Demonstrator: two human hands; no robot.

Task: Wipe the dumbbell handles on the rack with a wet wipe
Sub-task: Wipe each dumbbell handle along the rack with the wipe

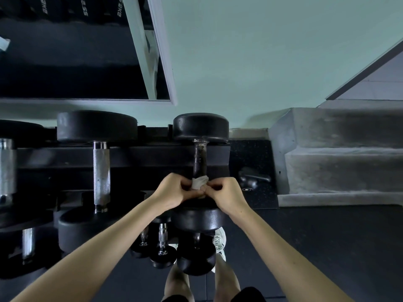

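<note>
Whitish wet wipe (199, 183) sits wrapped round the near end of the dark dumbbell handle (200, 159) on the rack (135, 154). Both left hand (172, 190) n right hand (227, 192) pinch it, fingers curled, equally close. Handle runs 6-to-12 o'clock, so the rest lies at 12 imo.

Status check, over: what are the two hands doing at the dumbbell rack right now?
Left hand and right hand both pinching the wet wipe. Wet wipe wrapped on near end of dumbbell handle. Nothing in the way.
</note>
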